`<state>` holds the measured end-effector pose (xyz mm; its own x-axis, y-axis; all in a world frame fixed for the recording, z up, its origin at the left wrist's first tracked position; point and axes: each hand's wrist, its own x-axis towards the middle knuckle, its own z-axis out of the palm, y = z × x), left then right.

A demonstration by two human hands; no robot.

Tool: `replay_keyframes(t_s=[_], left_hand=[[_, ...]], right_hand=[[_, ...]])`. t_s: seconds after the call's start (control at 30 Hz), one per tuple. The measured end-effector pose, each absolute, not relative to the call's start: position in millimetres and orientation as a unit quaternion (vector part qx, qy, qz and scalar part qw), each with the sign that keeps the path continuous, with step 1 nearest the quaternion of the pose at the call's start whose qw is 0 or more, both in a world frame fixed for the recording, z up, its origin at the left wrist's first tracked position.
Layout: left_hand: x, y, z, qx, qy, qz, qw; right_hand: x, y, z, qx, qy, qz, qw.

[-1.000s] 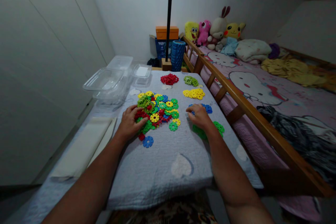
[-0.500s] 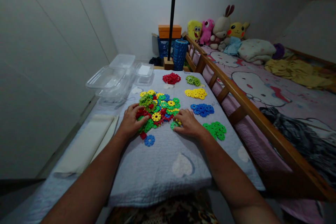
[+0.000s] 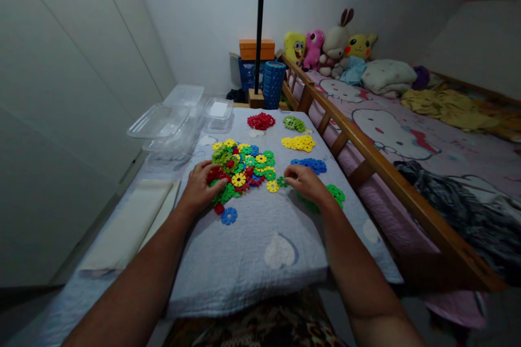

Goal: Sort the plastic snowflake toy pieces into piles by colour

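Note:
A mixed heap of plastic snowflake building discs [image 3: 244, 165] in several colours lies mid-table. My left hand [image 3: 201, 187] rests on the heap's left edge with its fingers spread, over red and green discs. My right hand [image 3: 307, 181] is to the right of the heap, pinching a green snowflake disc [image 3: 282, 181]. A yellow disc [image 3: 272, 186] lies just left of it. Sorted piles stand on the right: blue [image 3: 313, 165], yellow [image 3: 299, 143], light green [image 3: 293, 123], and a green pile [image 3: 336, 194] partly hidden by my right hand. Red discs [image 3: 261, 121] form a pile at the back.
Clear plastic containers [image 3: 163, 124] stand at the table's back left, with a folded cream cloth [image 3: 130, 225] before them. One blue disc [image 3: 229, 216] lies in front of the heap. A wooden bed rail [image 3: 366, 173] runs along the right side.
My right hand has moved right, away from the heap, with a green disc at its fingertips. The yellow disc beside the heap is now uncovered. My left hand stays on the heap.

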<state>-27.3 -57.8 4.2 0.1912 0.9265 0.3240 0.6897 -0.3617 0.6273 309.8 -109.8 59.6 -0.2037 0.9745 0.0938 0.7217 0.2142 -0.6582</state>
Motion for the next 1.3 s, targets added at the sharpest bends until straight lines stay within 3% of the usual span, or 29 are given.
replay_keyframes(t_s=[0.13, 0.47, 0.87, 1.1, 1.3], left_hand=[[-27.3, -57.2, 3.1, 0.752, 0.538, 0.339, 0.174], [-26.9, -58.2, 4.8, 0.75, 0.536, 0.342, 0.184], [-26.8, -58.5, 5.7, 0.753, 0.533, 0.338, 0.183], [-27.5, -57.6, 4.9, 0.75, 0.535, 0.34, 0.189], [-27.1, -58.0, 6.3, 0.751, 0.533, 0.337, 0.193]], right_hand=[[348.2, -122.0, 67.7, -0.627, -0.659, 0.278, 0.31], [357.8, -143.9, 66.2, -0.622, -0.669, 0.345, 0.216], [351.6, -128.4, 62.5, -0.637, -0.733, 0.173, 0.165], [291.0, -106.7, 73.9, -0.618, -0.774, 0.117, 0.075], [262.3, -98.1, 44.2, -0.657, -0.743, 0.064, 0.109]])
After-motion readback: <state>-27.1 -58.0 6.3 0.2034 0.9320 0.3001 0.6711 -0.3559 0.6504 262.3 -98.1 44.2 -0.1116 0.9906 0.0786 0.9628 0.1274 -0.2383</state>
